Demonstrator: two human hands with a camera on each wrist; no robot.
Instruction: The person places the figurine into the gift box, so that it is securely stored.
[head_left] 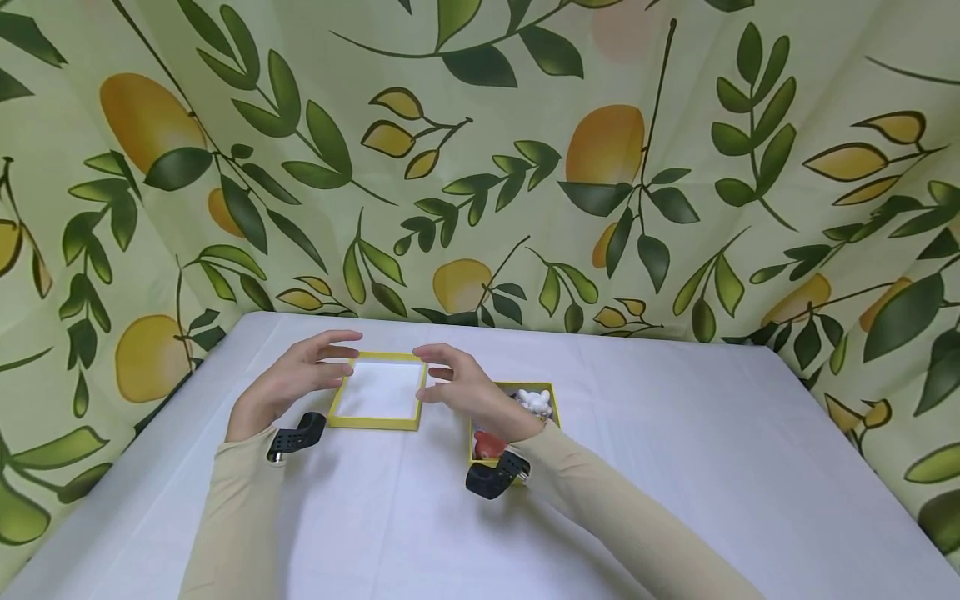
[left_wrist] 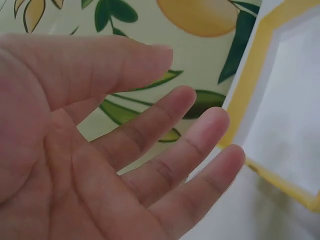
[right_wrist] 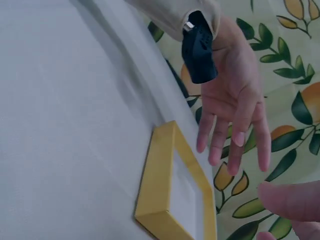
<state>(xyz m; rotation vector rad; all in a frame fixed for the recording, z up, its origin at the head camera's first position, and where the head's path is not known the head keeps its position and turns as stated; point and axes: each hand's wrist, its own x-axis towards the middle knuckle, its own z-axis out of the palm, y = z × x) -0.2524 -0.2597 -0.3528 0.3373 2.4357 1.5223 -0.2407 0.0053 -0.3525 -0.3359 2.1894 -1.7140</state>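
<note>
A shallow square yellow box (head_left: 373,423) with a white inside lies on the white-covered table, between my two hands. Beside its left edge is my left hand (head_left: 296,379), fingers extended and spread, holding nothing. In the left wrist view the fingers of this left hand (left_wrist: 165,155) are relaxed, the little fingertip overlapping the box's yellow rim. My right hand (head_left: 472,392) hovers at the box's right edge with loosely bent fingers and an empty grasp. Across from the right fingertips (right_wrist: 290,202), the right wrist view shows the left palm facing over the box.
Under my right wrist stands a second yellow box (head_left: 556,404), partly hidden by it. A white figurine (head_left: 535,402) and a red object (head_left: 489,445) are in it. A fruit-patterned curtain (head_left: 510,208) hangs behind the table (head_left: 675,467).
</note>
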